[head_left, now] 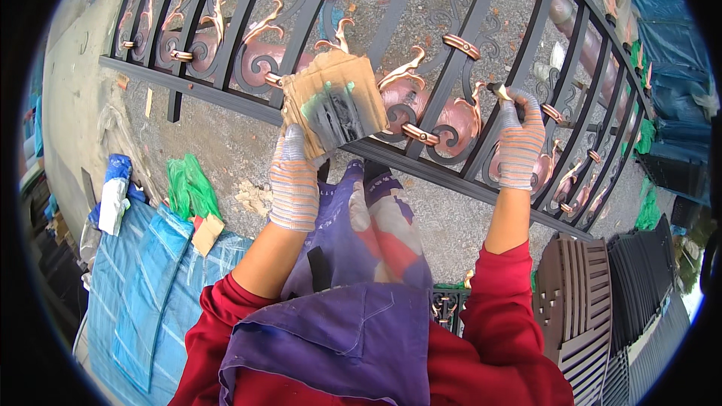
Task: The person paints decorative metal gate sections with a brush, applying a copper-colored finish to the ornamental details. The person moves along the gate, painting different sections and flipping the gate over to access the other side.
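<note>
My left hand [293,184], in a striped knit glove, grips the lower left corner of a piece of brown cardboard [301,94]. Black and green paint smears cover the cardboard's middle. My right hand [520,143], gloved the same way, is closed on a small pale thing with a dark tip [499,91], perhaps a paintbrush; its full shape is hidden by the fingers. Both hands are over a black metal railing panel [259,107] with scrolls and copper-coloured collars and leaves. The cardboard covers part of its near rail.
Copper-pink pipes [455,116] show beneath the railing. Blue plastic sheeting [139,301] and a green plastic bag [189,186] lie at left. Brown slatted panels [575,293] and dark panels [639,274] are stacked at lower right. More blue sheeting [665,37] hangs at far right.
</note>
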Demonstrator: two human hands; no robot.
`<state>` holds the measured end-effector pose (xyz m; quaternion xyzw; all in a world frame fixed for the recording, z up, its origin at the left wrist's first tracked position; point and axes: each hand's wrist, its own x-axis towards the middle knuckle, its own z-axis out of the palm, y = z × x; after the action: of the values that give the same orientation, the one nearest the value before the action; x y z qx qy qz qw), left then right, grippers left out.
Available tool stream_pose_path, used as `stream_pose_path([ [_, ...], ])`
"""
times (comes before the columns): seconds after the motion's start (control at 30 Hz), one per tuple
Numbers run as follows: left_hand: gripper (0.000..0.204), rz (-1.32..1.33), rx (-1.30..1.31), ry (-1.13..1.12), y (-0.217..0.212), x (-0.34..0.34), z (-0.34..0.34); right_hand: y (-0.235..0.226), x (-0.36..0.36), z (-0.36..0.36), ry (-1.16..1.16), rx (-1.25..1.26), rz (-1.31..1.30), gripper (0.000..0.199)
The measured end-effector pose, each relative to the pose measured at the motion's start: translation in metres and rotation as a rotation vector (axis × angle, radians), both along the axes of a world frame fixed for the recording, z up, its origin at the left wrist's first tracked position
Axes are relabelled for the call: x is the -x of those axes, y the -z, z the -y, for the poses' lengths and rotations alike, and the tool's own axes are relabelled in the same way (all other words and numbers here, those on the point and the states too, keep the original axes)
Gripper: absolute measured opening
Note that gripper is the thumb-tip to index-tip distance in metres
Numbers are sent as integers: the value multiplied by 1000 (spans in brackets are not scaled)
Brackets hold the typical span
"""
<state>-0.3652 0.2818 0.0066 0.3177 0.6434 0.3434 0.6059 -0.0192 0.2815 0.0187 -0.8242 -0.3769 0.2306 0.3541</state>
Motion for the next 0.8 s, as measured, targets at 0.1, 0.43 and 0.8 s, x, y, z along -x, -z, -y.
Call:
stream_pose_path([
  [0.1, 42, 50, 14, -54, 3, 13, -10, -15, 23, -15, 29, -126, -197, 17],
  [0.43, 38, 181, -8, -50, -45, 70, -79, -65, 241, -67, -257, -13, -149, 19],
  [0.8, 24, -480, -385, 184, -21, 155, -122, -64, 362, -94, -320, -35, 76, 20],
])
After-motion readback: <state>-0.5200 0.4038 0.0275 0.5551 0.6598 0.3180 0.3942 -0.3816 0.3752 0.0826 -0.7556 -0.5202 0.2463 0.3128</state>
